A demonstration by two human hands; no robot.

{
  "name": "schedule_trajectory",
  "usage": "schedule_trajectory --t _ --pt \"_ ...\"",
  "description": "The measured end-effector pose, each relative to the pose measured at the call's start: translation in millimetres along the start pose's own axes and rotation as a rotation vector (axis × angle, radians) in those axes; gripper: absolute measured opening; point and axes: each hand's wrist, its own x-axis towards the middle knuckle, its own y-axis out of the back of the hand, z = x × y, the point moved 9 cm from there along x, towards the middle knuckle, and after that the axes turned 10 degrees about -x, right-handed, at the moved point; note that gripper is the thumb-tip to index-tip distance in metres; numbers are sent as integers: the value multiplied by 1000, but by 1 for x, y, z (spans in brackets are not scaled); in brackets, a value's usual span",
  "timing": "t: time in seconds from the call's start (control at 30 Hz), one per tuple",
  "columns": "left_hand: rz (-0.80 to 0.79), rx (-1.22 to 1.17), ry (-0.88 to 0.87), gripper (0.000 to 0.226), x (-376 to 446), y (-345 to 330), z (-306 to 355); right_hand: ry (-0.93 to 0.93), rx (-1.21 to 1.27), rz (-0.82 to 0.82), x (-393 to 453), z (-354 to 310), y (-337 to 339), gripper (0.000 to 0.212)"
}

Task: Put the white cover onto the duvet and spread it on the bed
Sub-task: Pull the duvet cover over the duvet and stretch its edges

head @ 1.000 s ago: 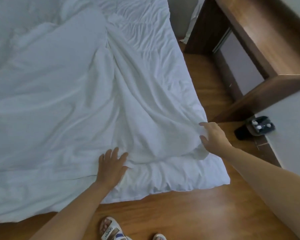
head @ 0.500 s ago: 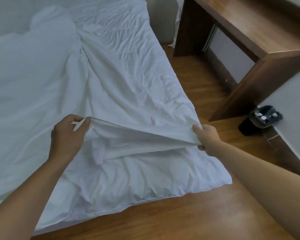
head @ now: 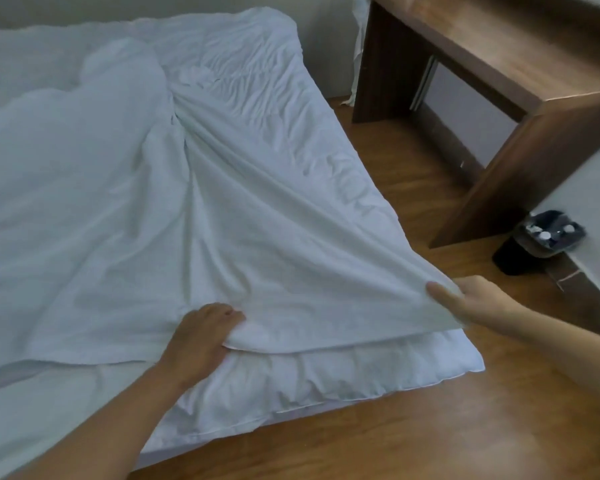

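Head view shows the left hand (head: 201,336) and right hand (head: 478,303), each pinching the white cover (head: 257,258) edge, now lower than a moment ago, pulling it down over the duvet (head: 326,379) just below them on the bed.

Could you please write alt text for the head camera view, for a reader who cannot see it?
A person's left hand and right hand grip the near edge of a white cover, pulling it over a white duvet on a bed. A wooden desk stands to the right on a wooden floor.
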Motion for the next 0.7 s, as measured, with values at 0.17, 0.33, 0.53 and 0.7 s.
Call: schedule_trajectory --t 0.17,0.33,0.53,0.7 --pt "290 -20 -17 34 -24 8 32 -36 -63 32 -10 42 -37 68" --pt "116 -84 -140 32 -63 -66 114 -176 -230 96 -33 147 -55 77" --pt "-169 47 1 23 -61 -149 151 -406 -196 91 -12 259 -115 113" --pt "-525 -329 128 46 -69 -137 145 -21 -217 540 -38 36 -57 47"
